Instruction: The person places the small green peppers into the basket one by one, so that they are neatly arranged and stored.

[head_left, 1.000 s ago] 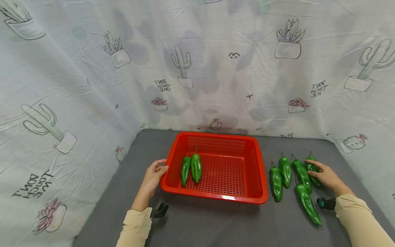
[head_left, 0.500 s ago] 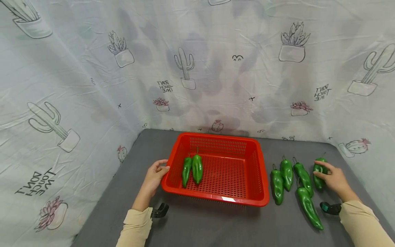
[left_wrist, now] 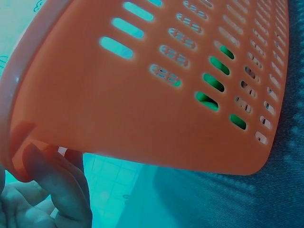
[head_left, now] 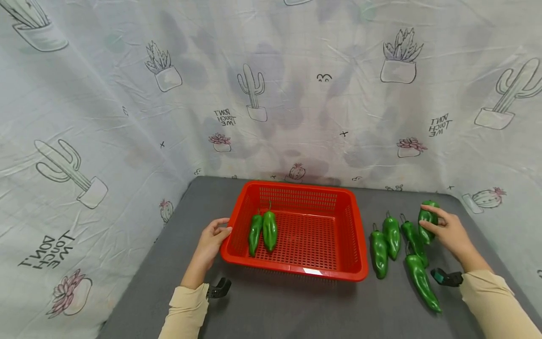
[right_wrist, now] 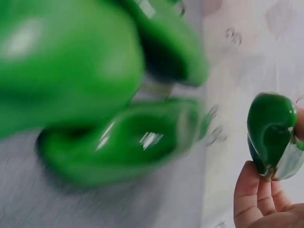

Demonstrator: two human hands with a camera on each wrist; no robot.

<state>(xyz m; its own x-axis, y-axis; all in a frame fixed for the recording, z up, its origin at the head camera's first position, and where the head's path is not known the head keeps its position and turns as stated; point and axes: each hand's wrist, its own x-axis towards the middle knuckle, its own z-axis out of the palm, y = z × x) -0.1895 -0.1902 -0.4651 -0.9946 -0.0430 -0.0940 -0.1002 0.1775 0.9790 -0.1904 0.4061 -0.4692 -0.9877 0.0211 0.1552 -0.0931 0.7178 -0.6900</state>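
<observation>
My left hand holds the left rim of a red perforated plastic basket. In the left wrist view its fingers curl under the basket's lip, and green shows through the slots. Two green peppers lie side by side in the basket's left part. At the far right, my right hand pinches another green pepper between thumb and fingers. The right wrist view has this pepper raised against the pale backdrop, its tip pointing at the camera.
Several green peppers lie on the grey table right of the basket: one pepper closest to it, a second beside that, another, and a long one in front. A cactus-print cloth hangs behind and at the left.
My right hand shifts right with the pepper, then back left and up; the pepper now stands higher, off the table. My left hand and the basket stay put.
</observation>
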